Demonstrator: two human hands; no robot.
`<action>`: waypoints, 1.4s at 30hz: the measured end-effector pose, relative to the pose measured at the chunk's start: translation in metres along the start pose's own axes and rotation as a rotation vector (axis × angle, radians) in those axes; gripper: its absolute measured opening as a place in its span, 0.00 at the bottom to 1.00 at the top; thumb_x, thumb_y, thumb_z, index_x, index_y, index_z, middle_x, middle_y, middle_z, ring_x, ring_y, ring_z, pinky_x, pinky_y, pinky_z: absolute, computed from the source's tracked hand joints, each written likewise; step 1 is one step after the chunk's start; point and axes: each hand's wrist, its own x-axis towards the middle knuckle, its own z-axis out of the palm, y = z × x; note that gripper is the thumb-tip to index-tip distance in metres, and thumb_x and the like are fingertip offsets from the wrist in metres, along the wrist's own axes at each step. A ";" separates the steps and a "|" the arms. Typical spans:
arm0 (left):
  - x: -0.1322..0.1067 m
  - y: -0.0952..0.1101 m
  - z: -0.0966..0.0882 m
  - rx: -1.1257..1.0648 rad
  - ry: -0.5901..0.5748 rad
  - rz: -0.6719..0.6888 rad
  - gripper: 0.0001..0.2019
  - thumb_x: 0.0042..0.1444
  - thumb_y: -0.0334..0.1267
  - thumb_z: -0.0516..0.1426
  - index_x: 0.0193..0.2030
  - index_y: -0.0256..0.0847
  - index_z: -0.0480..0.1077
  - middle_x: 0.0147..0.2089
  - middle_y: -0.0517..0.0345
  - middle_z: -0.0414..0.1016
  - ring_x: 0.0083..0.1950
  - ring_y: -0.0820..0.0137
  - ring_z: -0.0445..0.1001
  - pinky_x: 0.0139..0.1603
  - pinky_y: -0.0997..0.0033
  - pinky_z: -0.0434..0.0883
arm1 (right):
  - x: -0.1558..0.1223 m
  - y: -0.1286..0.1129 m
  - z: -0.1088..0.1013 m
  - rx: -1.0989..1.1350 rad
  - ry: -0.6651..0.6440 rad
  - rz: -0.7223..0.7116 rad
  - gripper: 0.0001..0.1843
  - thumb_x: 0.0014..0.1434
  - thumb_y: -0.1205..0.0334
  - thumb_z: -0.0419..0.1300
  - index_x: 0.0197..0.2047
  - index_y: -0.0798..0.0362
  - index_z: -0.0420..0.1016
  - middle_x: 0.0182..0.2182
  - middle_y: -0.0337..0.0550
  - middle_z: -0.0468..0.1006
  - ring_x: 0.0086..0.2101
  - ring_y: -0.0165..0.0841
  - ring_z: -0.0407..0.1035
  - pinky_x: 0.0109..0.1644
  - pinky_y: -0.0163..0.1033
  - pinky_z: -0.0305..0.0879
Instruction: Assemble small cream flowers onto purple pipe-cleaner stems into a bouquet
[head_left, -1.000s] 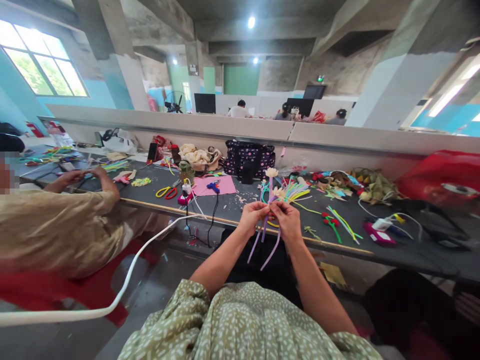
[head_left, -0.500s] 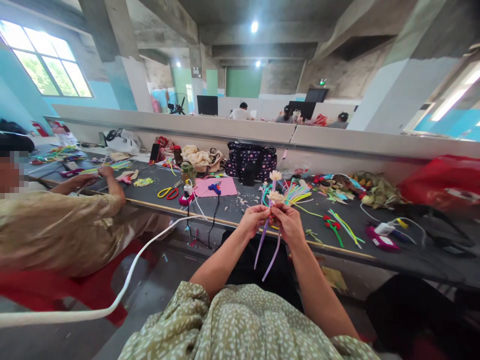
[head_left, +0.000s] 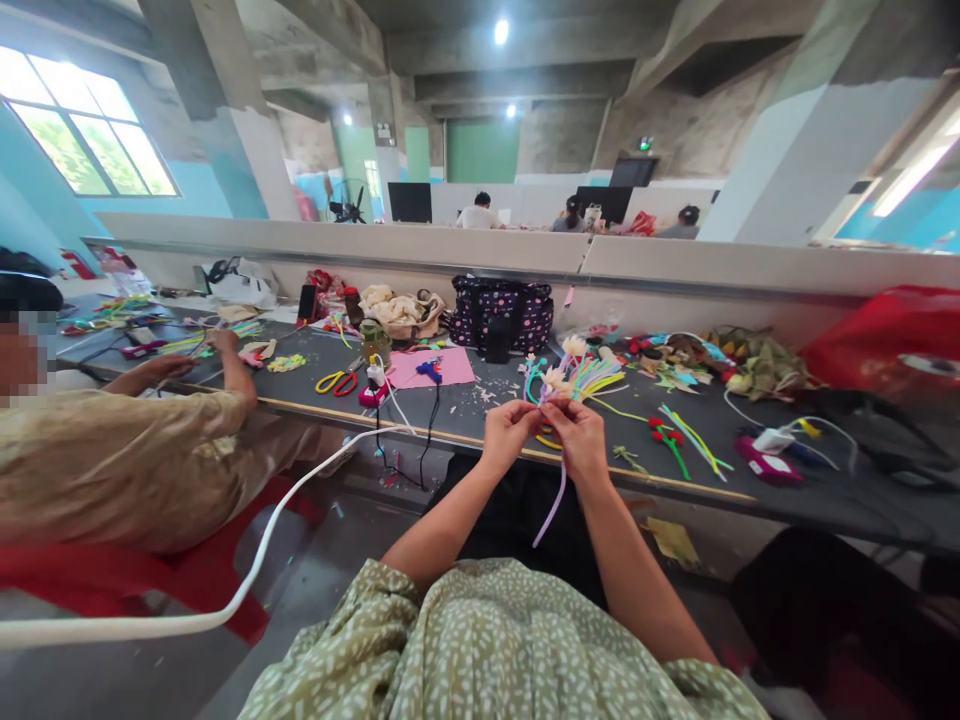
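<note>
Both hands meet just over the table's front edge, fingertips pinched together. In my right hand (head_left: 582, 436) is a lilac pipe-cleaner flower stem (head_left: 552, 510), its tail hanging below the fingers. Cream flower heads (head_left: 557, 383) stick up above the hands, leaning right. My left hand (head_left: 510, 434) is closed at the same spot, pinching lilac pipe cleaner beside the right thumb. The exact point where the stems meet is hidden by the fingers. Right behind lies a bundle of coloured pipe cleaners (head_left: 600, 376), partly covered by the flowers.
Scissors (head_left: 345, 383), a blue glue gun (head_left: 430, 371) on pink sheet (head_left: 457, 366) and a power strip (head_left: 768, 460) lie on the dark table (head_left: 480, 420). A dotted bag (head_left: 525, 305) stands behind. A white cable (head_left: 281, 515) crosses at left, near a co-worker (head_left: 135, 450).
Two lilac tails hung below my hands before; now only one shows. The flower heads have tipped to the right, and my hands have drawn closer together.
</note>
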 end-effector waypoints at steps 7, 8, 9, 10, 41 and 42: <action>-0.006 0.014 0.002 -0.214 -0.035 -0.188 0.16 0.39 0.44 0.67 0.27 0.34 0.71 0.21 0.60 0.72 0.20 0.76 0.68 0.25 0.74 0.66 | -0.002 -0.001 -0.001 0.053 -0.059 0.060 0.16 0.41 0.51 0.69 0.30 0.52 0.75 0.18 0.32 0.69 0.15 0.22 0.52 0.18 0.32 0.47; -0.006 0.014 0.001 -0.225 -0.038 -0.207 0.16 0.38 0.44 0.68 0.27 0.34 0.71 0.21 0.60 0.72 0.20 0.76 0.68 0.25 0.74 0.66 | -0.002 -0.001 -0.001 0.042 -0.060 0.055 0.16 0.42 0.51 0.69 0.30 0.52 0.75 0.18 0.32 0.69 0.15 0.22 0.52 0.18 0.32 0.47; -0.006 0.015 0.001 -0.236 -0.043 -0.224 0.16 0.38 0.44 0.68 0.27 0.34 0.71 0.21 0.59 0.72 0.20 0.76 0.68 0.24 0.74 0.65 | -0.002 -0.002 -0.001 0.032 -0.061 0.049 0.16 0.42 0.51 0.69 0.30 0.52 0.75 0.17 0.32 0.69 0.15 0.22 0.52 0.18 0.32 0.47; -0.006 0.015 0.000 -0.248 -0.050 -0.240 0.16 0.37 0.43 0.68 0.27 0.33 0.71 0.21 0.59 0.72 0.20 0.75 0.68 0.24 0.74 0.65 | -0.002 -0.002 -0.001 0.025 -0.061 0.045 0.15 0.42 0.51 0.68 0.29 0.52 0.75 0.17 0.31 0.69 0.14 0.22 0.51 0.17 0.32 0.46; -0.002 0.021 -0.002 -0.142 -0.018 -0.083 0.18 0.39 0.46 0.68 0.32 0.35 0.74 0.30 0.57 0.76 0.30 0.73 0.72 0.34 0.73 0.69 | -0.006 0.008 -0.008 -0.257 -0.015 -0.188 0.14 0.48 0.52 0.66 0.33 0.54 0.77 0.28 0.40 0.79 0.28 0.32 0.70 0.37 0.37 0.67; -0.001 0.023 0.000 -0.160 -0.009 -0.081 0.17 0.40 0.46 0.68 0.32 0.35 0.74 0.30 0.57 0.75 0.30 0.73 0.71 0.35 0.72 0.70 | -0.007 0.008 -0.008 -0.256 -0.019 -0.192 0.13 0.48 0.52 0.66 0.33 0.54 0.77 0.29 0.40 0.79 0.29 0.32 0.71 0.37 0.37 0.67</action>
